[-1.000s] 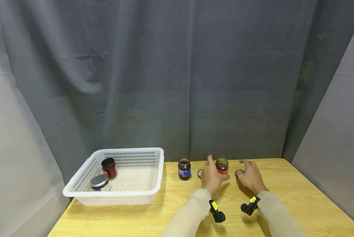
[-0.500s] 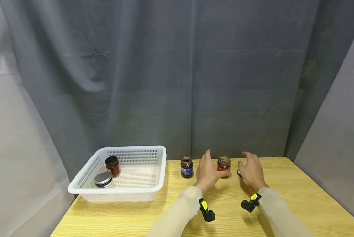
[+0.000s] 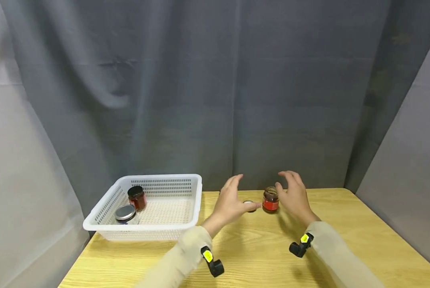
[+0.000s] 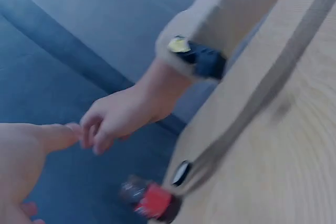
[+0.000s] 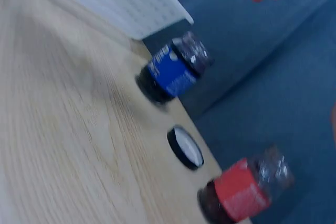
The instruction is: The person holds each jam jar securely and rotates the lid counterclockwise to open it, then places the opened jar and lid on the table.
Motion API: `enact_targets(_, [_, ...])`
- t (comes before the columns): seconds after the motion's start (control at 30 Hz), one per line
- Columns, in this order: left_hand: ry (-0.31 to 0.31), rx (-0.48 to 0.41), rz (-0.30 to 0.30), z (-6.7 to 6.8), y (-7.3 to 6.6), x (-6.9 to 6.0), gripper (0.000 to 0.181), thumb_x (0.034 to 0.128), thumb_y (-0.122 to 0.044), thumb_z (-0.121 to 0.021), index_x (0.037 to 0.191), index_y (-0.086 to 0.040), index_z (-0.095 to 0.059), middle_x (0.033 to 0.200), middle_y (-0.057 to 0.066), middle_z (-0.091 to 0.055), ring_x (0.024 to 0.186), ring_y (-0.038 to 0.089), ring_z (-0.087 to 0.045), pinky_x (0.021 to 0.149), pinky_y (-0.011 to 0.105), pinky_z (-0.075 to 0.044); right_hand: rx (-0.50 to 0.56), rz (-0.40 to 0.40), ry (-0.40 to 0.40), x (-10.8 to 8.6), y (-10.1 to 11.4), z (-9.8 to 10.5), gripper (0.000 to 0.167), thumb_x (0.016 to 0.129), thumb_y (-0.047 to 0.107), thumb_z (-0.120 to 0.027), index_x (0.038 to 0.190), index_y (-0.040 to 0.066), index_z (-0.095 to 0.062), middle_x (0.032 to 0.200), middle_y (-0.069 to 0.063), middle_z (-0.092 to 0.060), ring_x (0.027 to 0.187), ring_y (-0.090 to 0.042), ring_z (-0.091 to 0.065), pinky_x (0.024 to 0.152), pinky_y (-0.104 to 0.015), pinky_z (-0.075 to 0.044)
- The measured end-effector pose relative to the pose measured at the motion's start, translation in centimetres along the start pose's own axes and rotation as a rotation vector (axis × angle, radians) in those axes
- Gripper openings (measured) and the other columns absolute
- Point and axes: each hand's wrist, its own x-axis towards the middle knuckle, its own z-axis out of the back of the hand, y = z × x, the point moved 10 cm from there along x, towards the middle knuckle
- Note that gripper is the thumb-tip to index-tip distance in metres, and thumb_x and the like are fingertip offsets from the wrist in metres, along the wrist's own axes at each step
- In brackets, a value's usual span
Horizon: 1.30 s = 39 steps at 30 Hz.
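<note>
My left hand (image 3: pixel 231 203) hovers, fingers spread and holding nothing, in front of the blue-labelled jam jar (image 5: pixel 170 72); that jar is almost wholly hidden in the head view. Just right of the thumb, a jar lid (image 3: pixel 249 206) lies inside-up between the two jars. The red-labelled jam jar (image 3: pixel 270 200) stands upright and lidless, dark inside. Close to its right side is my right hand (image 3: pixel 295 196), raised, loosely curved and holding nothing. A second lid (image 4: pixel 181 172) lies beside the red-labelled jar in the left wrist view; my right hand hides it in the head view.
A white plastic basket (image 3: pixel 143 233) stands on the left of the wooden table (image 3: pixel 258 256). Inside are a dark-lidded red jar (image 3: pixel 137 197) and a silver-lidded jar (image 3: pixel 126 214). A grey curtain (image 3: pixel 186 100) hangs behind the table.
My left hand has moved left from the red-labelled jar to in front of the blue-labelled one. My right hand has left its place at the right lid and come up towards the red-labelled jar.
</note>
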Motion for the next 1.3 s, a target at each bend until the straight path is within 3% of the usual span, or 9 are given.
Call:
enact_targets(0.2, [-0.051,0.054,0.047,6.9,2.9,-1.0,0.098,0.0797,-0.041,-0.091,0.157,-0.009,-0.040,0.158,0.012,-0.042,0.142,0.035,-0.042,0.113,0.052,-0.038,0.042,0.070,0.031,0.5,3.7,-0.2,0.033,0.100,0.009,-0.065,0.132,0.001,-0.061,0.143,-0.024,-0.048,0.129,-0.048,-0.048,0.101,-0.067,-0.040])
enact_targets(0.4, [-0.090,0.090,0.090,11.6,6.1,-1.6,0.097,0.0806,-0.038,-0.090,0.156,-0.005,-0.040,0.156,0.016,-0.044,0.141,0.038,-0.042,0.111,0.057,-0.038,0.047,0.084,0.088,0.6,4.9,-0.3,0.034,0.101,0.011,-0.065,0.134,0.004,-0.061,0.143,-0.022,-0.048,0.128,-0.045,-0.049,0.100,-0.066,-0.042])
enact_targets(0.67, [-0.094,0.174,0.116,15.1,9.3,-2.0,0.094,0.0835,-0.035,-0.088,0.156,-0.003,-0.039,0.158,0.018,-0.041,0.141,0.039,-0.042,0.113,0.057,-0.037,0.039,0.153,0.208,0.4,7.4,-2.0,0.042,0.100,0.012,-0.067,0.141,0.006,-0.057,0.145,-0.020,-0.049,0.123,-0.040,-0.056,0.094,-0.059,-0.050])
enact_targets(0.9, [-0.076,0.250,0.163,17.3,12.1,-2.2,0.091,0.0875,-0.035,-0.085,0.157,0.001,-0.037,0.159,0.023,-0.036,0.145,0.044,-0.035,0.115,0.060,-0.031,0.046,0.201,0.293,0.2,10.7,-3.2,0.049,0.102,0.017,-0.066,0.148,0.008,-0.053,0.149,-0.016,-0.051,0.136,-0.038,-0.048,0.107,-0.061,-0.041])
enact_targets(1.13, [-0.112,0.326,0.273,21.3,16.3,-3.0,0.085,0.0920,-0.031,-0.079,0.155,0.005,-0.036,0.158,0.028,-0.036,0.144,0.048,-0.033,0.114,0.062,-0.030,0.081,0.288,0.401,-1.2,14.8,-5.8,0.052,0.103,0.019,-0.067,0.151,0.009,-0.051,0.152,-0.015,-0.049,0.138,-0.036,-0.048,0.108,-0.057,-0.042])
enact_targets(1.3, [-0.087,0.323,0.353,23.1,18.9,-3.3,0.087,0.0942,-0.031,-0.076,0.157,0.008,-0.031,0.157,0.032,-0.034,0.141,0.049,-0.037,0.114,0.061,-0.032,0.105,0.330,0.432,-2.2,16.9,-7.4,0.050,0.103,0.021,-0.068,0.149,0.009,-0.054,0.152,-0.014,-0.051,0.137,-0.033,-0.051,0.108,-0.054,-0.043])
